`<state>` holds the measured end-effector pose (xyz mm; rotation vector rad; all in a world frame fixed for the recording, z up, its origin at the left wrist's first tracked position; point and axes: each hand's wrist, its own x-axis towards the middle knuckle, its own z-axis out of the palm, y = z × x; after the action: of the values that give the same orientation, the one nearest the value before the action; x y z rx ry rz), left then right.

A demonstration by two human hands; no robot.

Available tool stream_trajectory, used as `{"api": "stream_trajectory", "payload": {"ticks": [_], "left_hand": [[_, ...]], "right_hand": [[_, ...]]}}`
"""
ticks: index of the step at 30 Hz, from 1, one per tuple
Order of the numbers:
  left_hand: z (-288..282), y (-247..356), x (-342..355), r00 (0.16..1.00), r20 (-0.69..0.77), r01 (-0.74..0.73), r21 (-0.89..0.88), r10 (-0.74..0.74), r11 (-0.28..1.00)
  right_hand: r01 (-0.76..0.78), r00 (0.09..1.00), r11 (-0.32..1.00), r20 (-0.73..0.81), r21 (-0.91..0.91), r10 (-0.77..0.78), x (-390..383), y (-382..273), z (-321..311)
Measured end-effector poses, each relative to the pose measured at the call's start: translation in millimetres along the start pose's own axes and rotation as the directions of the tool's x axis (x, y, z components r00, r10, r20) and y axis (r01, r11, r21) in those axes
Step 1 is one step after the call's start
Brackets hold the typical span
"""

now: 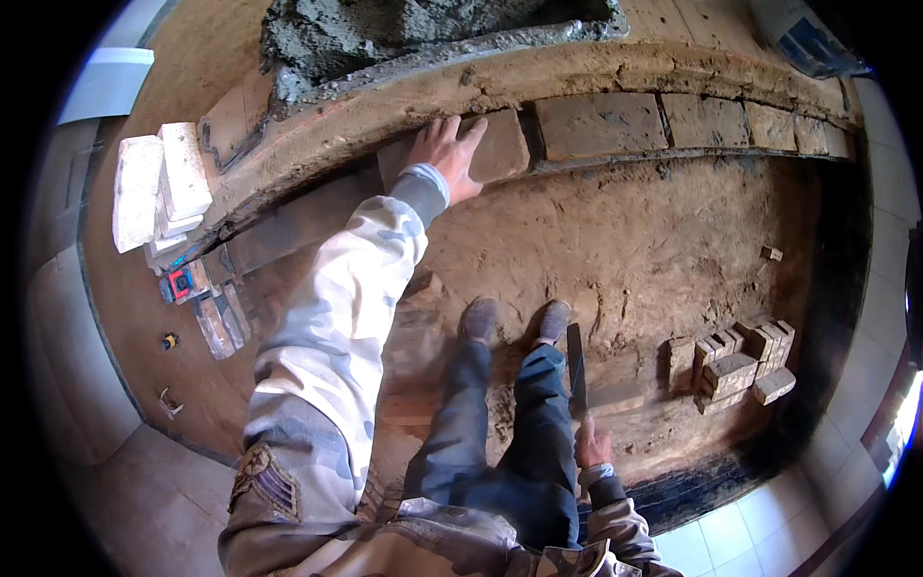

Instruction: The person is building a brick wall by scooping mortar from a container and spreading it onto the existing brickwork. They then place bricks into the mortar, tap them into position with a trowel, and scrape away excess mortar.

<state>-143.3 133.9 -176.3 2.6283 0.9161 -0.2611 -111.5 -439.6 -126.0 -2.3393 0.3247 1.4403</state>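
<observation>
My left hand (448, 157) reaches forward and rests on top of a brick (501, 149), its fingers spread. That brick is the nearest of a row of laid bricks (601, 125) running right along an earth ledge. A dark gap separates it from the neighbouring brick, and my hand and sleeve hide its left part. Down by my right leg, my right hand (592, 444) is closed round the handle of a bricklayer's knife (577, 368). Its long narrow blade points forward, away from the brick row.
A trough of wet grey mortar (385, 43) stands beyond the ledge (327, 144). Pale bricks (162, 188) are stacked at the left, near a red-and-black device (181, 283). More bricks (735, 363) lie piled at the right on the dirt floor. A bucket (803, 38) sits far right.
</observation>
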Motion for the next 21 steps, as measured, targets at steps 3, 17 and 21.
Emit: {"api": "stream_trajectory", "payload": {"ticks": [3, 17, 21], "left_hand": [[7, 5, 16, 0.997, -0.068, -0.038, 0.073, 0.043, 0.997], [58, 21, 9, 0.953, -0.232, 0.218, 0.085, -0.194, 0.972], [60, 25, 14, 0.951, -0.238, 0.222, 0.09, -0.196, 0.971]], "right_hand": [[-0.006, 0.999, 0.999, 0.044, 0.042, 0.004, 6, -2, -5], [0.032, 0.984, 0.998, 0.171, 0.049, -0.04, 24, -43, -22], [-0.052, 0.99, 0.998, 0.132, 0.025, 0.048, 23, -52, -33]]}}
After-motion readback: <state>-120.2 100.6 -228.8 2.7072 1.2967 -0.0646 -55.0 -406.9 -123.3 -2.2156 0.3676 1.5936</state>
